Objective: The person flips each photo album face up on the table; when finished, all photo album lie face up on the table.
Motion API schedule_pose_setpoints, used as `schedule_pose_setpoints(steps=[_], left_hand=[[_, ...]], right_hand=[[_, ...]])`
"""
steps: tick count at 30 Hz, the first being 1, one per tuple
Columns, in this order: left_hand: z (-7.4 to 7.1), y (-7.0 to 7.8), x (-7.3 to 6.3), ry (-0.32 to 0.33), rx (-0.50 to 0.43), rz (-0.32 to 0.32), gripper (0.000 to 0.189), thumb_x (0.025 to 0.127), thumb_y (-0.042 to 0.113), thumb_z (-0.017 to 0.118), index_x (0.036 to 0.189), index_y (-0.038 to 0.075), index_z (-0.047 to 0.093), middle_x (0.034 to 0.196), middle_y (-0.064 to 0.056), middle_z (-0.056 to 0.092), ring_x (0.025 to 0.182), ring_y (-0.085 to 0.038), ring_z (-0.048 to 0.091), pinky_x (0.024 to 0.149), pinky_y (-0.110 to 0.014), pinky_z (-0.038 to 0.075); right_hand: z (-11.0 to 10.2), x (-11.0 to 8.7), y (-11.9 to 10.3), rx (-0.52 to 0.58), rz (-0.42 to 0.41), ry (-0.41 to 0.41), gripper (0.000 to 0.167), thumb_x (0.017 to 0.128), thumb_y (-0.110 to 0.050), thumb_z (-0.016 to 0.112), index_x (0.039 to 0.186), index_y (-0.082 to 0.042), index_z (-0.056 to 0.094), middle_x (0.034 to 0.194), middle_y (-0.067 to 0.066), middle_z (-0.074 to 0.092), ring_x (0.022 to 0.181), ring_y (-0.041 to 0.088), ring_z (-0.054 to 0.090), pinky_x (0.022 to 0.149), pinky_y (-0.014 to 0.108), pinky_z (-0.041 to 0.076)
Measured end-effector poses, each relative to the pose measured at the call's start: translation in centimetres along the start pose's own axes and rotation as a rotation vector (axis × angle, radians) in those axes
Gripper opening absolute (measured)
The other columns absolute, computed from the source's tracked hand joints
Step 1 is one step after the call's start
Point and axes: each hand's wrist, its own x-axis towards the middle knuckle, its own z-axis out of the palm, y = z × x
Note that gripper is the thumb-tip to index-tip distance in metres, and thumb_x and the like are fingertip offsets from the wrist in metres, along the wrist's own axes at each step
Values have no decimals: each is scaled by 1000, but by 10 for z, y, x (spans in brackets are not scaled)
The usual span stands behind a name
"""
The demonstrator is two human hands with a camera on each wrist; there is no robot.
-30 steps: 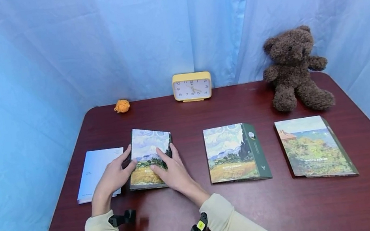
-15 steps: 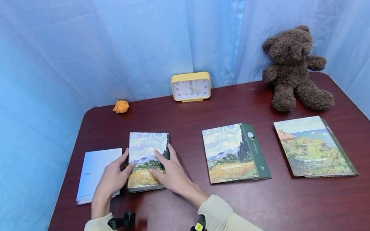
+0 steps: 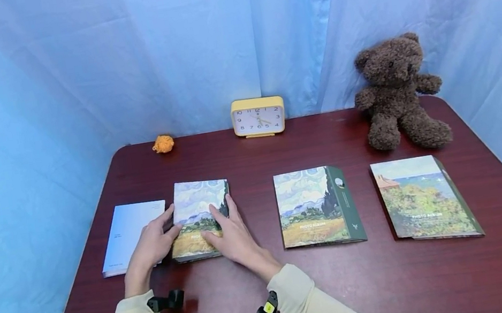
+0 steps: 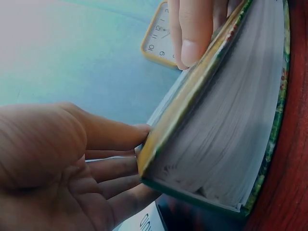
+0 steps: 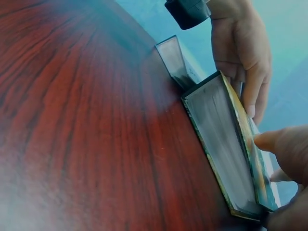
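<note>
A thick photo album with a painted landscape cover lies between my two hands. My left hand holds its left side, thumb at the cover's edge and the other fingers along the spine, as the left wrist view shows. From the right, my right hand grips the same album, with thumb and index finger on the cover and other fingers down its right edge. Its white page block faces the left wrist camera. Beside the left hand lies a pale blue book, partly covered by that hand.
A second album with a matching cover lies to the right, its green flap outward. Farther right is an album with a seaside picture. Along the back stand an orange yarn ball, a yellow clock and a brown teddy bear.
The album between my hands has shifted slightly toward me and left, its top edge turning straighter and lower. Both hands have kept their hold on it. The other books have stayed put.
</note>
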Motion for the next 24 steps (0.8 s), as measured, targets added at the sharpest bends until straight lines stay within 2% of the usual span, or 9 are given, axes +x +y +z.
schedule_pose_setpoints(steps=[4, 8, 13, 16, 19, 24], left_hand=[[0, 4, 1, 24, 19, -26, 60, 100, 19, 49, 151, 2, 23, 145, -29, 38, 131, -41, 43, 102, -55, 41], [-2, 11, 1, 102, 37, -31, 60, 100, 23, 47, 151, 0, 23, 147, -30, 34, 129, -45, 43, 102, -58, 39], [0, 27, 3, 236, -7, 9, 57, 99, 22, 48, 149, 1, 30, 150, -25, 31, 129, -44, 42, 103, -57, 38], [7, 39, 5, 276, -68, 42, 53, 99, 21, 51, 146, 3, 36, 148, -23, 36, 127, -42, 45, 101, -53, 42], [16, 52, 8, 262, -152, 71, 52, 97, 21, 54, 145, 4, 39, 145, -21, 40, 125, -41, 50, 100, -50, 45], [35, 71, 16, 175, -263, 108, 53, 95, 22, 58, 143, 4, 42, 144, -17, 44, 127, -36, 50, 100, -43, 46]], right_hand=[[-7, 0, -1, 14, 11, -3, 66, 94, -40, 59, 150, -17, 33, 161, 17, -2, 144, 35, 20, 112, 48, 31], [-19, 1, 0, 46, 11, 17, 66, 94, -40, 58, 150, -16, 33, 160, 17, 2, 145, 33, 20, 113, 48, 29], [-40, 1, 4, 75, 8, 91, 66, 93, -38, 59, 150, -14, 34, 161, 12, 8, 143, 30, 28, 113, 48, 30], [-54, 0, 10, 51, 11, 155, 65, 93, -36, 60, 149, -15, 36, 160, 11, 12, 141, 31, 32, 112, 48, 31], [-70, -1, 18, 32, 22, 215, 63, 92, -34, 61, 148, -16, 38, 159, 11, 15, 141, 33, 31, 112, 51, 30], [-101, -8, 36, 17, 38, 309, 60, 92, -33, 61, 146, -15, 42, 158, 13, 19, 140, 36, 30, 111, 55, 28]])
